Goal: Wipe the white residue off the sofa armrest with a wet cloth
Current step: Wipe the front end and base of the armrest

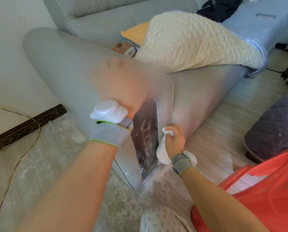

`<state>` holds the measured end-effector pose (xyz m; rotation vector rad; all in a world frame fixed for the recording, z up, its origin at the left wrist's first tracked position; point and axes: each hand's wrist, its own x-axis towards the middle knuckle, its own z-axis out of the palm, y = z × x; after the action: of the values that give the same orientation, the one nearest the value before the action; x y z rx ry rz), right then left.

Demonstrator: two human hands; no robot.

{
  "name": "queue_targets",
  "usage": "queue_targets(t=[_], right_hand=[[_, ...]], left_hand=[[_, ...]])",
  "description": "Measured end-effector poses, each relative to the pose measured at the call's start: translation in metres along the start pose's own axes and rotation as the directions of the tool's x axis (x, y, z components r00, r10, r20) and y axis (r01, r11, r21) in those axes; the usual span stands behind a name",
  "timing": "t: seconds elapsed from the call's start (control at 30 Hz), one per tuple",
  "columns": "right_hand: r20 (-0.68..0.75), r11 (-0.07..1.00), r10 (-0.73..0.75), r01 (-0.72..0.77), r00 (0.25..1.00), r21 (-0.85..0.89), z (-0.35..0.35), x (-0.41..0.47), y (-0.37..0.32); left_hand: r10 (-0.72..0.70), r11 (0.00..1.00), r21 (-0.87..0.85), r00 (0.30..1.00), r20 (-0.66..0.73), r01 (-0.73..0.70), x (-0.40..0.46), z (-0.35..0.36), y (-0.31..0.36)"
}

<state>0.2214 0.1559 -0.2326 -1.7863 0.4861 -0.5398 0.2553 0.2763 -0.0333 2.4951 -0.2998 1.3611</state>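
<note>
Seen from the head camera, a white cloth (163, 146) is being gripped in the right hand (175, 139) at lower centre of the frame, the fingers curled round its bunched top while the rest is hanging down past the wrist. The bunched end is being pressed against the front face of the grey sofa armrest (59, 64), just beside the piped seam (172, 101) that is running down the middle of the picture. The left hand (119, 81) is being rested on the top of the armrest at centre frame; it is blurred, and whether its fingers are flat or curled cannot be told. A dark glossy panel (146, 134) is being shown between the two wrists, with white dust scattered on the floor (215, 131) below it. A quilted cream cushion (198, 42) is lying on the seat at upper right, and a red plastic stool (265, 190) is filling the lower right corner.

The cloth is judged to be light, limp and damp, likely to slip or unfold unless kept wadded; it is best held bunched in the fist. The armrest covering is judged to be smooth and padded, yielding under pressure, so steadying from above is advised.
</note>
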Motion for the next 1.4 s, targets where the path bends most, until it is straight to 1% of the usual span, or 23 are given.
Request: queue_targets(t=[0.13,0.2,0.3,0.4,0.5,0.63,0.7,0.77,0.87,0.97,1.07,1.13,1.2,1.27,1.3,1.33,1.4], right_hand=[[-0.030,0.998,0.052,-0.051,0.998,0.034,-0.007,-0.004,-0.017],[-0.045,0.999,0.011,-0.009,0.999,0.044,-0.011,-0.009,-0.034],[-0.106,0.991,-0.105,0.113,0.989,0.070,-0.013,-0.016,-0.063],[-0.115,0.987,-0.141,0.149,0.983,0.062,-0.012,-0.013,-0.080],[-0.152,0.993,-0.086,0.097,0.985,0.066,-0.009,-0.018,-0.085],[-0.162,0.997,0.043,-0.032,0.986,0.070,-0.006,-0.025,-0.090],[-0.167,0.996,0.071,-0.060,0.983,0.071,-0.003,-0.030,-0.089],[-0.179,0.990,0.112,-0.093,0.977,0.110,-0.001,-0.034,-0.083],[-0.179,0.987,0.123,-0.101,0.976,0.125,0.002,-0.037,-0.078],[-0.202,0.987,0.047,-0.014,0.978,0.163,0.004,-0.033,-0.088],[-0.180,0.987,-0.088,0.110,0.980,0.117,0.005,-0.023,-0.103],[-0.171,0.973,-0.164,0.188,0.971,0.134,0.008,-0.018,-0.106],[-0.171,0.961,-0.204,0.231,0.964,0.151,0.012,-0.015,-0.105],[-0.187,0.962,-0.217,0.242,0.958,0.125,0.018,-0.011,-0.098],[-0.211,0.967,-0.196,0.225,0.958,0.122,0.020,-0.008,-0.094],[-0.233,0.969,-0.165,0.202,0.958,0.145,0.021,-0.008,-0.090],[-0.246,0.950,-0.104,0.169,0.964,0.263,0.026,-0.010,-0.085]], left_hand=[[0.030,0.999,0.017,0.999,-0.022,-0.029,-0.001,0.002,-0.001],[0.033,0.999,0.012,0.999,-0.023,-0.033,-0.003,0.003,-0.001],[0.035,0.999,-0.034,0.999,-0.009,-0.035,-0.003,-0.002,-0.004],[0.036,0.999,-0.040,0.998,0.049,-0.034,-0.002,-0.002,-0.004],[0.054,0.997,-0.056,0.996,0.065,-0.051,-0.001,-0.004,-0.006],[0.081,0.995,-0.066,0.994,0.068,-0.076,0.000,-0.004,-0.004],[0.079,0.994,-0.082,0.994,0.069,-0.073,0.001,-0.007,-0.004],[0.084,0.993,-0.089,0.991,0.104,-0.075,0.000,-0.007,-0.003],[0.078,0.994,-0.080,0.995,0.061,-0.073,-0.001,-0.006,-0.003],[0.064,0.997,-0.052,0.997,0.037,-0.062,-0.001,-0.006,-0.006],[0.088,0.996,0.030,0.996,-0.009,-0.088,-0.001,-0.007,-0.006],[0.104,0.994,0.025,0.994,-0.020,-0.103,-0.005,-0.012,-0.007],[0.110,0.994,-0.016,0.992,-0.066,-0.111,-0.013,-0.020,-0.010],[0.078,0.992,-0.092,0.992,-0.102,-0.087,-0.031,-0.029,-0.014],[0.035,0.990,-0.134,0.994,-0.105,-0.049,-0.045,-0.031,-0.017],[-0.019,0.984,-0.177,0.995,-0.100,0.001,-0.062,-0.032,-0.018],[-0.140,0.959,-0.261,0.984,-0.108,0.108,-0.096,-0.032,-0.023]])
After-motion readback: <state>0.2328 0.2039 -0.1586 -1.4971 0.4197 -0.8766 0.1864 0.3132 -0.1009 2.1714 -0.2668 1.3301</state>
